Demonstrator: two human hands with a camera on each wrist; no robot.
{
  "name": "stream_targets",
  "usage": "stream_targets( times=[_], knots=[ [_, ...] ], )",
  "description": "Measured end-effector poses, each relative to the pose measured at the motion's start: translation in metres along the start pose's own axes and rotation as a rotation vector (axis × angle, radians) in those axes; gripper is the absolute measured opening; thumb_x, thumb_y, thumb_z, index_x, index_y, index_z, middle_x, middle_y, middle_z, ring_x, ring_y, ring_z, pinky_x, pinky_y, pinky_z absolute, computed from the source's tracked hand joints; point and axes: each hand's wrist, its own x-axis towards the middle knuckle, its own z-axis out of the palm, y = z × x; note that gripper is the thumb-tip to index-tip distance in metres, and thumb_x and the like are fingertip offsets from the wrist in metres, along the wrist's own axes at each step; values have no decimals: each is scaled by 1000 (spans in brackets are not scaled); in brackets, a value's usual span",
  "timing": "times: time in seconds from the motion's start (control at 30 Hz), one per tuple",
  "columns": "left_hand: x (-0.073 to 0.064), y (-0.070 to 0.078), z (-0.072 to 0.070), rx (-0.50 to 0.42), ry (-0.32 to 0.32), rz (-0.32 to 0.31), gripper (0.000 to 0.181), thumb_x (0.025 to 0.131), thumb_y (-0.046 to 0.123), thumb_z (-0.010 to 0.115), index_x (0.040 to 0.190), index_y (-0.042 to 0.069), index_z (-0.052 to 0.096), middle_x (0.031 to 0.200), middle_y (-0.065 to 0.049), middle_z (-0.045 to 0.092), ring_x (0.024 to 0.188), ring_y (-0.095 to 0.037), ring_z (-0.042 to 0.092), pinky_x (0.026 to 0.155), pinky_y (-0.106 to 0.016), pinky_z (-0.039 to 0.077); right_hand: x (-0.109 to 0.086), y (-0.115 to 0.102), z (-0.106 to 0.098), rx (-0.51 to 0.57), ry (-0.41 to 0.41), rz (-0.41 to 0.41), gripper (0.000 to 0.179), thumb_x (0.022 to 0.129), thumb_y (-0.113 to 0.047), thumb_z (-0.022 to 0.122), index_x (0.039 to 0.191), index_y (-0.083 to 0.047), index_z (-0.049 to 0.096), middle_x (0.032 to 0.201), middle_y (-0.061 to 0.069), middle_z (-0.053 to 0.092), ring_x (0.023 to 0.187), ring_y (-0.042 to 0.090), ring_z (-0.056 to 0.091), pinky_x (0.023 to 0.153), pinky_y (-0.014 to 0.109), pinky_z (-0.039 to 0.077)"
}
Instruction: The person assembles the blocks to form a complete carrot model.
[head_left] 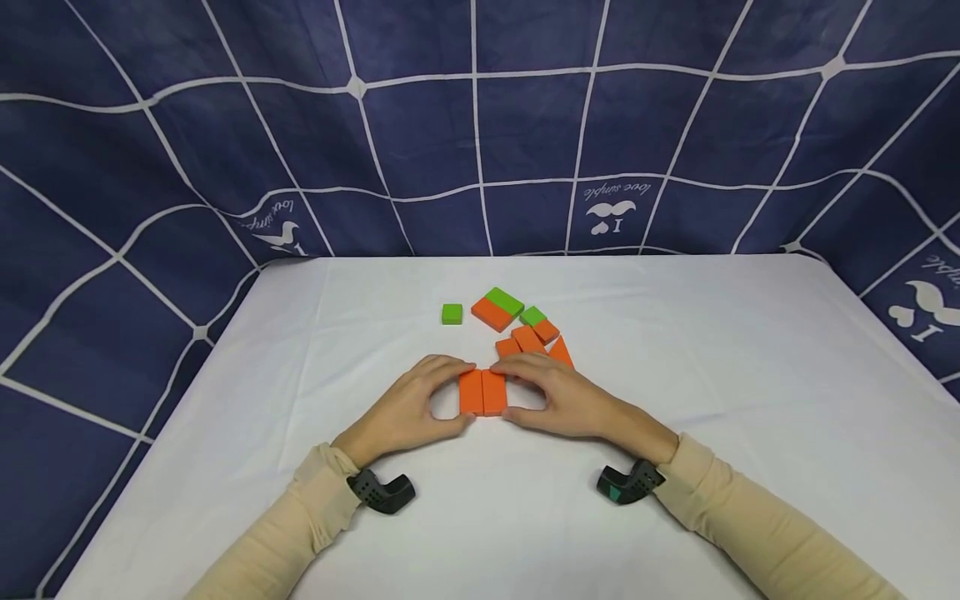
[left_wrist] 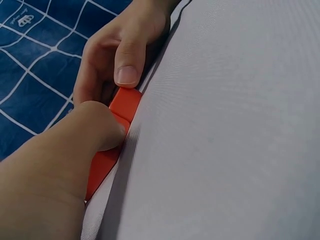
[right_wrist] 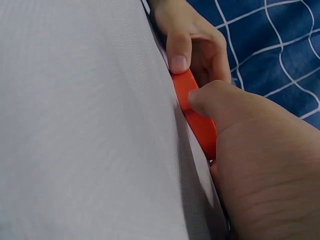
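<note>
Your L hand pinches the L orange block, R hand the R orange block, side by side btwn them. Only head cam shows the green square beyond L hand, & readable "love simple" on the backdrop.

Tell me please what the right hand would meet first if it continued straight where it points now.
Likely the left orange block, directly beside the right orange block that the right hand holds; the left hand is close ahead too, and depth is unclear.

Navy cloth w/ wht grid & mustache prints behind wht tbl.
</note>
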Motion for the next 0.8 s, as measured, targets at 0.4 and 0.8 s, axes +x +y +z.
stream_targets(
  times=[0.4, 0.8],
  knots=[
    [-1, -4, -3, 41, 0, 19, 72, 84, 44, 81, 143, 12, 59, 140, 0, 60, 133, -17, 52, 114, -43, 45, 0, -2, 0, 4, -8, 18, 59, 93, -42, 75, 146, -22, 57, 147, -6, 56, 136, 14, 51, 114, 43, 45],
    [-2, -9, -4, 32, 34, 38, 66, 83, 45, 82, 138, 14, 63, 132, 4, 60, 127, -12, 52, 111, -39, 47, 4, -2, -4, 185, 95, -78, 48, 96, -23, 74, 141, -11, 61, 139, 1, 62, 118, 12, 65, 104, 31, 53]
  ],
)
